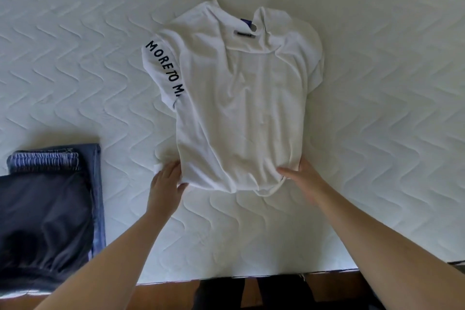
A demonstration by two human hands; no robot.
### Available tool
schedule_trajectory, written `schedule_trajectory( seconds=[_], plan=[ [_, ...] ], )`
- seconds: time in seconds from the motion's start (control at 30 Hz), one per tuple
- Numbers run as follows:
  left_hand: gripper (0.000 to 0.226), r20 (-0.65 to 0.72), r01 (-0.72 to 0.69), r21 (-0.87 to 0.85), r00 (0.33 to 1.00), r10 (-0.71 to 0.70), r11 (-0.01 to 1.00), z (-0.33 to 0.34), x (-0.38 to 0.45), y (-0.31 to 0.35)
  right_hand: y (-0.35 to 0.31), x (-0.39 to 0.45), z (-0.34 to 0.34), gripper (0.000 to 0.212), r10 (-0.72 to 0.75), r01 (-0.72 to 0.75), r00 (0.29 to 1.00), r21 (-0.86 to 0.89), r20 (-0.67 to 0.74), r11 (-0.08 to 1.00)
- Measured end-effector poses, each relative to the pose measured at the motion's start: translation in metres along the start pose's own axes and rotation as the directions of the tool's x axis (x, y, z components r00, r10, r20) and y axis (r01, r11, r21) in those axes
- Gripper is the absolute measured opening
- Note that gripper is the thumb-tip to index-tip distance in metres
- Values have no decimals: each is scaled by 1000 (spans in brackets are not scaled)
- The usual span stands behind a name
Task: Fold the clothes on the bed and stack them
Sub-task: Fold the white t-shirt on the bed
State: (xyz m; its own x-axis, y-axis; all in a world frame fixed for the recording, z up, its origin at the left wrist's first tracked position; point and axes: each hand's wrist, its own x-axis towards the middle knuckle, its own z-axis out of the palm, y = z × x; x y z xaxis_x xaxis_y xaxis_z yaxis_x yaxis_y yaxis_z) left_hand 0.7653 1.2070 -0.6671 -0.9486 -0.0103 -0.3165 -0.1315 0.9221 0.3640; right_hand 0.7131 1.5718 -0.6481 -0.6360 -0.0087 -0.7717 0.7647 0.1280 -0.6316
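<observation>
A white T-shirt (239, 98) lies on the mattress with both sides folded in, collar away from me. Black lettering runs down its folded left edge. My left hand (166, 181) pinches the shirt's near left corner at the hem, thumb on top of the cloth. My right hand (302, 176) grips the near right corner, its fingers tucked under the hem and its thumb lying over the fabric. At the left edge of the bed sits a stack of folded dark clothes (47, 214), a navy garment on top of a blue one.
The white quilted mattress (377, 83) stretches out on all sides of the shirt. Its near edge (226, 275) runs just in front of me, with a wooden floor below it.
</observation>
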Motion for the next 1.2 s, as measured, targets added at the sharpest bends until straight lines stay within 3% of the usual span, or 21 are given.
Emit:
schedule_trajectory(
  seconds=[0.1, 0.2, 0.27, 0.33, 0.4, 0.43, 0.5, 0.6, 0.67, 0.8, 0.83, 0.9, 1.0, 1.13, 1.2],
  plan=[
    [19, -49, 55, -159, 997, -63, 986, -5, 1, 19, 2, -9, 2, 67, -40, 38, 999, 93, 17, 995],
    [12, 103, 297, -437, 954, -281, 849, -20, 1, 40, -7, -19, 1, 54, -103, 111, 992, 120, -71, 987],
    [17, 196, 371, -632, 926, -323, 680, -30, 4, 51, -17, -23, -4, 39, -107, 116, 968, 26, -227, 993],
    [22, 347, 454, -787, 886, -308, 418, -36, 7, 58, -24, -22, -15, 31, -59, 24, 927, -98, -371, 995],
    [32, 480, 549, -799, 828, -289, 246, -36, 9, 59, -25, -22, -24, 38, -5, -66, 903, -150, -429, 987],
    [37, 523, 594, -768, 798, -299, 239, -35, 9, 58, -23, -22, -26, 45, -12, -83, 898, -195, -440, 977],
    [47, 540, 653, -674, 755, -372, 347, -27, 6, 53, -15, -20, -28, 61, -71, -74, 899, -311, -432, 947],
    [54, 388, 665, -525, 742, -546, 531, -6, -8, 42, 10, -22, -24, 90, -60, -62, 917, -289, -394, 955],
    [57, 303, 595, -582, 791, -532, 554, 5, -25, 35, 28, -29, -22, 107, -74, -33, 928, -277, -366, 960],
    [109, 220, 393, -516, 919, -326, 761, 26, -61, 26, 61, -49, -11, 128, -108, -7, 947, -354, -304, 935],
    [115, 198, 349, -488, 937, -288, 800, 32, -68, 24, 69, -54, -8, 131, -112, -29, 947, -428, -301, 903],
    [104, 121, 314, -473, 949, -292, 824, 37, -73, 25, 83, -62, -4, 132, -140, -48, 945, -548, -296, 835],
    [73, 143, 419, -563, 899, -415, 713, 33, -73, 33, 96, -68, -4, 111, -186, -3, 940, -550, -287, 835],
    [49, 161, 429, -649, 884, -438, 628, 27, -77, 44, 98, -68, -10, 44, -164, -19, 918, -451, -362, 892],
    [40, 131, 408, -668, 888, -442, 622, 21, -81, 44, 97, -71, -13, 20, -139, -14, 920, -384, -368, 923]
  ],
)
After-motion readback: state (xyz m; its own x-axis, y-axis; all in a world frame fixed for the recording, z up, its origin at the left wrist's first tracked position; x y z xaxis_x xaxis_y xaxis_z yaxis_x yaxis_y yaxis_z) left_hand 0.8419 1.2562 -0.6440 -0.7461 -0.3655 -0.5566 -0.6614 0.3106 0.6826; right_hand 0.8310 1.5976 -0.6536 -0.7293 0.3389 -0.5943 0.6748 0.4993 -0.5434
